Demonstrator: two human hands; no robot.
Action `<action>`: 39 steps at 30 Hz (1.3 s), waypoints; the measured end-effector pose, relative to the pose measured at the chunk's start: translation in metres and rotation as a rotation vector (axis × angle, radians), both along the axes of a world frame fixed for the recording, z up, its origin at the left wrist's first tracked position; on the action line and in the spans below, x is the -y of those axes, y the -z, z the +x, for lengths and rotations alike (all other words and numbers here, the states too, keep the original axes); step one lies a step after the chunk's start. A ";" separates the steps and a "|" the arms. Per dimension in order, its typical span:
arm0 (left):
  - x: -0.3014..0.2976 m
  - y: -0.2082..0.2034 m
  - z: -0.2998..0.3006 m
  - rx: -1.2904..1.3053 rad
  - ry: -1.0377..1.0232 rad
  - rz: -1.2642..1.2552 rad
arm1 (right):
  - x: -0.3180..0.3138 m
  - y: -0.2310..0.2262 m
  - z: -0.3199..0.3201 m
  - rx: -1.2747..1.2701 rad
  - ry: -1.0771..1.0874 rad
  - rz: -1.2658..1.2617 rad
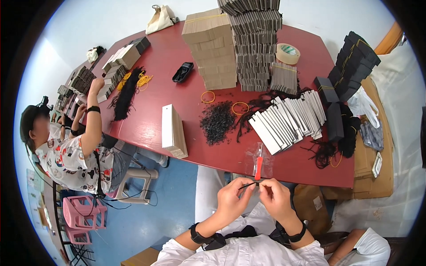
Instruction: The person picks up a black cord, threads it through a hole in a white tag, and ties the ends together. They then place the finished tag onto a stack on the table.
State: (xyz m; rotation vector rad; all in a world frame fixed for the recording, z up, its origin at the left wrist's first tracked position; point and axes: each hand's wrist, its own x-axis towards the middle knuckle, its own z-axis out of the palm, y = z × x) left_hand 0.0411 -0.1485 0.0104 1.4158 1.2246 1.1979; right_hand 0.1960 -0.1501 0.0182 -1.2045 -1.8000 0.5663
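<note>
At glossy red table [153, 102], left fingers [240, 181], right fingers [269, 183] pinching thin, curved black cord [246, 185]

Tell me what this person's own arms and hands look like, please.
The left hand and right hand are both ungloved. Each wrist wears a black strap, the left strap and the right strap, with a dark, bulky piece beside it. Above them, the forearms are bare up to loose white sleeves. I can't make out any cables on them.
</note>
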 end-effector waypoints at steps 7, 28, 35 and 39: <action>-0.002 -0.008 -0.004 -0.247 -0.008 0.205 | -0.001 -0.001 0.009 -0.236 -0.121 -0.347; 0.006 0.009 -0.005 0.266 0.171 -0.208 | 0.003 -0.016 0.009 -0.176 -0.097 -0.270; 0.006 0.010 -0.006 0.088 0.081 -0.139 | 0.003 -0.013 0.008 -0.015 -0.086 -0.158; 0.006 0.006 -0.007 -0.029 0.058 -0.051 | 0.002 -0.010 0.005 0.015 -0.081 -0.094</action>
